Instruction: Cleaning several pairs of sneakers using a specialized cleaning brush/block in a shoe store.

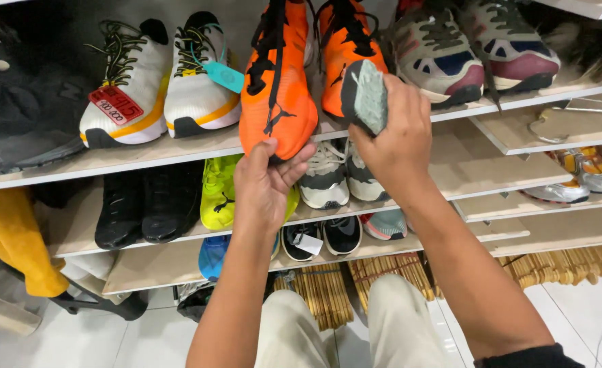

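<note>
Wooden shelves (178,153) stacked in tiers run in front of me, packed with sneakers, and the floor below is white tile (62,341). I'm crouched down, my knees in light trousers (410,320) showing at the bottom.

My left hand (267,184) is curled around the toe of the left orange running shoe (277,88), fingers wrapped under its front edge where it sticks out over the top shelf. My right hand (393,140) is closed on a grey-green cleaning pad (370,95), pressed against the toe of the other orange shoe (345,54), which sits just beside the first one on the same shelf.

To the left of those sits a white and yellow pair (158,82), one with a red price tag (115,104) and one with a teal tag (224,75). To the right is a grey, navy and maroon pair (474,48). One shelf down I can see black shoes (148,201), a neon yellow shoe (218,191) and a grey and white pair (338,177) partly behind my hands. Lower still there's a blue shoe (214,255) and a black pair (321,235). Wooden hangers (328,293) lie bundled on the floor, and something mustard yellow (8,235) hangs at the far left.
</note>
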